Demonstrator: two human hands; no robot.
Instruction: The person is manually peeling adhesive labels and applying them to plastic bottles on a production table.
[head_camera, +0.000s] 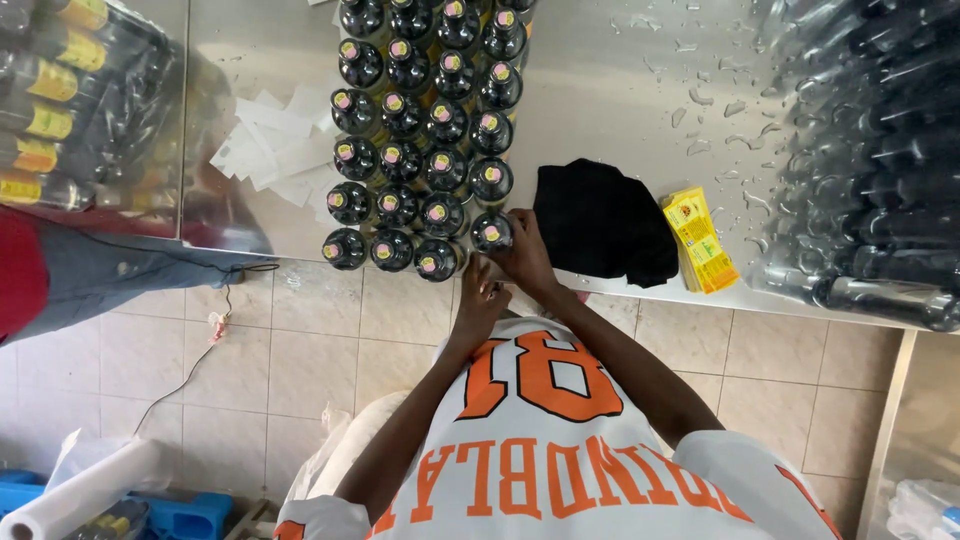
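Observation:
Several rows of dark glass bottles (420, 140) with pink-and-yellow caps stand on a shiny metal table (620, 90). The nearest bottle of the right-hand row (490, 231) stands at the table's front edge. My right hand (527, 258) wraps its right side. My left hand (480, 295) comes up from below the edge, its fingers pressed against the bottle's near side. Both arms reach out from my white shirt with orange lettering.
A black cloth (600, 220) and a stack of yellow labels (703, 240) lie right of the bottles. White paper strips (270, 150) lie to the left. Shrink-wrapped bottle packs (870, 150) fill the right side. Another person's clothing (60, 270) shows at left, above the tiled floor.

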